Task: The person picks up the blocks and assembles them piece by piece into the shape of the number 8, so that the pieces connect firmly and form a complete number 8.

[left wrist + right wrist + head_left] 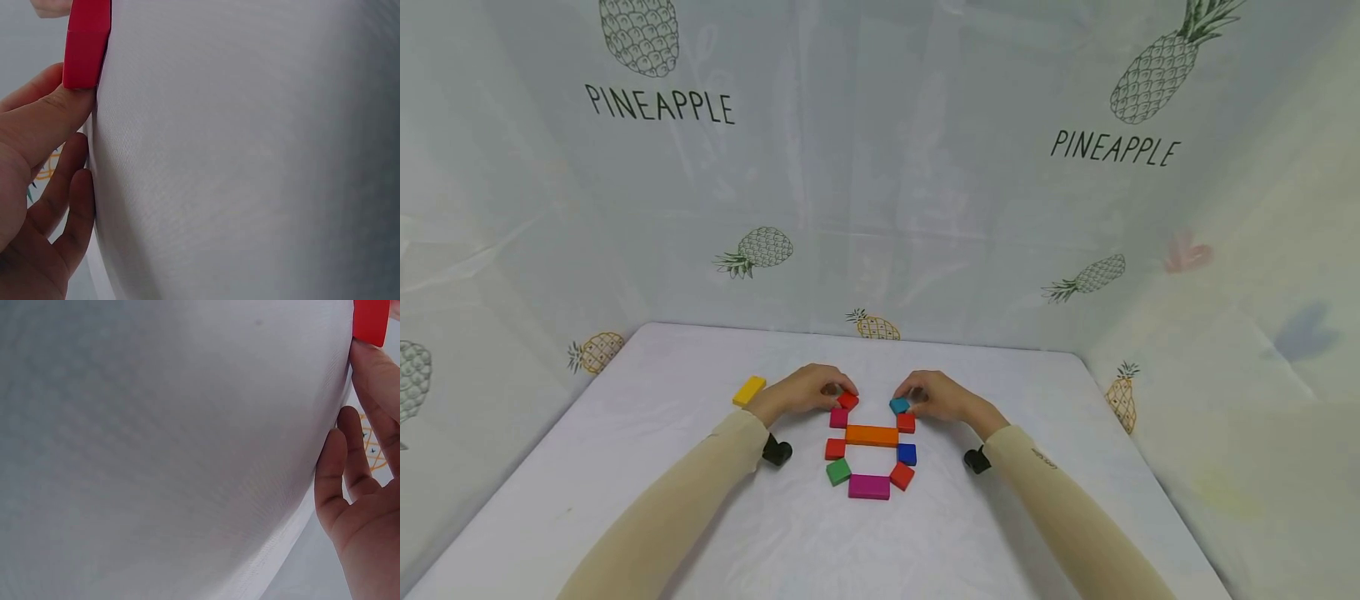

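Note:
In the head view, my left hand (pixel 805 388) pinches a red block (pixel 847 401) between thumb and index finger at the top left of a block figure. Across from it, my right hand (pixel 942 395) has its thumb and index finger on either side of a light blue block (pixel 899 406). A magenta block (pixel 838 418) lies below the left hand's piece, a red block (pixel 906 423) below the right hand's. The left wrist view shows a crimson block (pixel 86 53) by my thumb; the right wrist view shows a red block (pixel 370 324) above my thumb.
An orange bar (pixel 872 436) spans the figure. Further down are a small red block (pixel 835 449), a dark blue block (pixel 907 454), a green block (pixel 838 472), a tilted red block (pixel 902 476) and a magenta bar (pixel 869 487). A yellow block (pixel 749 391) lies beside the left wrist.

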The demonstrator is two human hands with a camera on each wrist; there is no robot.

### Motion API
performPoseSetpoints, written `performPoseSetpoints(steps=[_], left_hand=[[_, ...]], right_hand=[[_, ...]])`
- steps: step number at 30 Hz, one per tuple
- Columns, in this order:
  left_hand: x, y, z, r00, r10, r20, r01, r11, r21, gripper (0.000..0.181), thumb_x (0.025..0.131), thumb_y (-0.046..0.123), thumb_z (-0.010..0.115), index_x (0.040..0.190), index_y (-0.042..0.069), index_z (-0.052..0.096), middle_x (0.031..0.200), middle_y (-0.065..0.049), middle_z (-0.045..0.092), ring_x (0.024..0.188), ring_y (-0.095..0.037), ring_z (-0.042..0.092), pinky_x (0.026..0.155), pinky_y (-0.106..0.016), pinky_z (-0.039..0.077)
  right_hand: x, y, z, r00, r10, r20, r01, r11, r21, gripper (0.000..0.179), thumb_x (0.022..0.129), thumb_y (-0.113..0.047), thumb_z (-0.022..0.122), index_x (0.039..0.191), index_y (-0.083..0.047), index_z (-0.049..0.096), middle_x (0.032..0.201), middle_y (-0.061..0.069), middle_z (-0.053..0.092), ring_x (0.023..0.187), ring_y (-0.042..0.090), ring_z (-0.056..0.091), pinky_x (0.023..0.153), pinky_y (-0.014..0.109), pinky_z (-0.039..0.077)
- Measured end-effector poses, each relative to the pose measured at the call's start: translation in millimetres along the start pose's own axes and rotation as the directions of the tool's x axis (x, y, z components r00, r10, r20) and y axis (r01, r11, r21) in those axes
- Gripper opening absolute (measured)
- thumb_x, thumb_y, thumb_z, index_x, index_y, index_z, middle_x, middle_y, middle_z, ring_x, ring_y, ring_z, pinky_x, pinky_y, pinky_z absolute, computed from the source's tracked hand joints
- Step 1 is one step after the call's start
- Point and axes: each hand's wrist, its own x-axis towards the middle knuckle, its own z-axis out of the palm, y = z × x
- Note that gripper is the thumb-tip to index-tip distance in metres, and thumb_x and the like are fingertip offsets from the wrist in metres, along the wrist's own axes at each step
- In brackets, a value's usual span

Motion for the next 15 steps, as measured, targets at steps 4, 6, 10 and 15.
performPoseSetpoints(steps=[4, 6, 10, 15], left_hand=[[0.0, -1.3, 0.2, 1.000, 0.009, -0.002, -0.009, 1.000, -0.004, 0.034, 0.098, 0.014, 0.077, 0.127, 0.033, 0.075, 0.124, 0.010, 0.068, 0.113, -0.017, 0.060, 0.101, -0.038, 0.052], [-0.1, -2.3, 0.3, 1.000, 0.014, -0.006, -0.014, 1.000, 0.000, 0.034, 0.098, 0.014, 0.078, 0.127, 0.032, 0.075, 0.123, 0.010, 0.068, 0.113, -0.016, 0.060, 0.101, -0.038, 0.052], [-1.2, -0.8, 0.0, 1.000, 0.013, -0.008, -0.013, 1.000, -0.013, 0.035, 0.098, 0.013, 0.078, 0.129, 0.029, 0.074, 0.125, 0.008, 0.068, 0.113, -0.017, 0.061, 0.101, -0.038, 0.053], [-3.1, 1.5, -0.5, 1.000, 0.002, -0.009, -0.002, 1.000, -0.031, 0.038, 0.098, 0.013, 0.077, 0.134, 0.025, 0.073, 0.129, 0.006, 0.069, 0.116, -0.019, 0.062, 0.103, -0.039, 0.054]], right_hand=[[0.5, 0.6, 0.3, 1.000, -0.001, -0.001, 0.001, 1.000, -0.001, 0.030, 0.097, -0.008, 0.078, 0.123, -0.022, 0.076, 0.122, -0.002, 0.068, 0.111, 0.019, 0.059, 0.102, 0.040, 0.054], [1.0, 0.9, 0.3, 1.000, -0.005, -0.001, 0.005, 1.000, -0.004, 0.030, 0.097, -0.008, 0.078, 0.123, -0.022, 0.076, 0.122, -0.002, 0.068, 0.111, 0.019, 0.059, 0.102, 0.040, 0.054], [1.3, 2.1, 0.4, 1.000, -0.008, -0.003, 0.008, 1.000, -0.005, 0.029, 0.097, -0.008, 0.078, 0.123, -0.022, 0.076, 0.122, -0.003, 0.068, 0.111, 0.019, 0.059, 0.102, 0.040, 0.054], [0.7, 3.2, 0.8, 1.000, -0.016, -0.004, 0.016, 1.000, -0.005, 0.029, 0.097, -0.009, 0.078, 0.123, -0.022, 0.076, 0.121, -0.003, 0.069, 0.111, 0.019, 0.060, 0.102, 0.040, 0.054]])
